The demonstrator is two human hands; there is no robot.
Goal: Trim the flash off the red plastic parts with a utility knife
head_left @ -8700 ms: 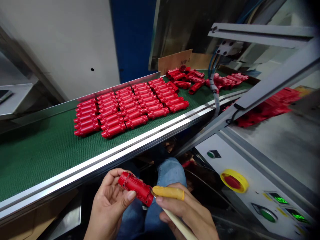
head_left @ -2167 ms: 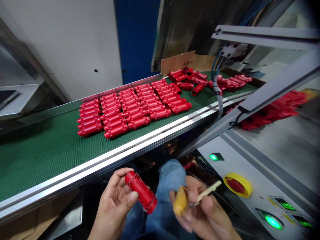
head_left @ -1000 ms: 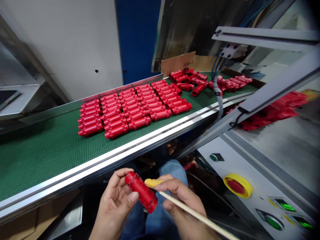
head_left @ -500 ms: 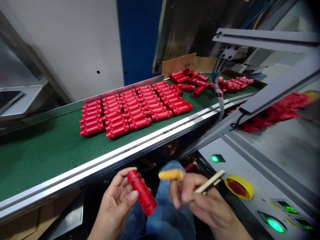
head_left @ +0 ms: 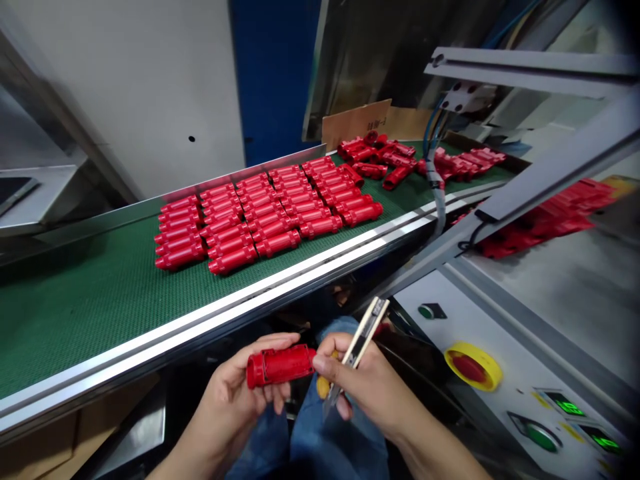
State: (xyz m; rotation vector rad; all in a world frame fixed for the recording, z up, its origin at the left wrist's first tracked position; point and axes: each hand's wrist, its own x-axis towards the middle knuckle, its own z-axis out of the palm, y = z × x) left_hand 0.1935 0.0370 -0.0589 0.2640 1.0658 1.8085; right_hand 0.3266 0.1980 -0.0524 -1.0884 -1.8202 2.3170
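Left hand (head_left: 227, 383) curls around a red plastic housing (head_left: 280, 367) above the jeans (head_left: 265, 447); right hand (head_left: 370, 380) pinches a craft knife (head_left: 357, 353), blade near the housing's end. Beyond, rows of red housings (head_left: 260, 223) lie on a green conveyor belt (head_left: 75, 320).

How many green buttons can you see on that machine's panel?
2. On the control panel, a small green button sits near the upper left, and a larger green button sits low toward the right. Others could lie out of view.
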